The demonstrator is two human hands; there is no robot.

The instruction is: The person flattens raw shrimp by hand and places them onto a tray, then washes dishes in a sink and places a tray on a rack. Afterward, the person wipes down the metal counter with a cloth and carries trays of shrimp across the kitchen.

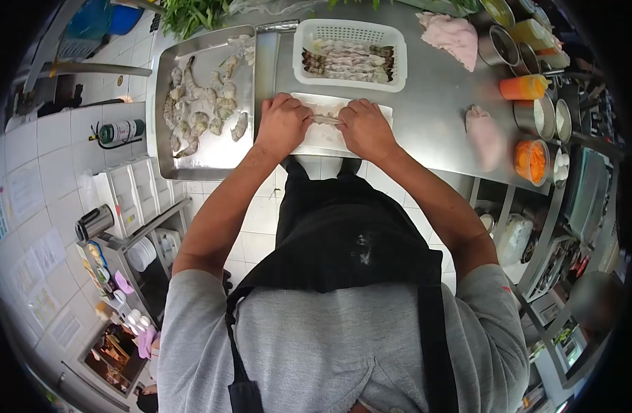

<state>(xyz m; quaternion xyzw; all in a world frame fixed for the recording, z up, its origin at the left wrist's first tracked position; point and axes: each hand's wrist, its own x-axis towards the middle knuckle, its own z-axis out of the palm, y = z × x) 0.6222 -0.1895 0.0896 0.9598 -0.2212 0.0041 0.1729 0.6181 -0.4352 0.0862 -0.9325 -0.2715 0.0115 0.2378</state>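
Note:
Stretched between my two hands is a peeled shrimp (325, 120), pale and long, held over a white cutting board (323, 146). My left hand (283, 122) is closed on its left end, and my right hand (366, 128) pinches the other end. Beyond the board stands a white perforated basket (350, 84) with straightened shrimp (347, 63) laid in rows. To the left, a metal tray (223, 155) holds loose curled shrimp (200, 122). The fingertips partly hide the shrimp's ends.
A knife (278, 26) lies behind the board. Pink cloths (453, 38) rest on the steel counter (433, 103). Along the right stand an orange squeeze bottle (524, 87), metal pots (498, 47) and a tub of orange pieces (531, 162). Green leaves (192, 17) lie at the back left.

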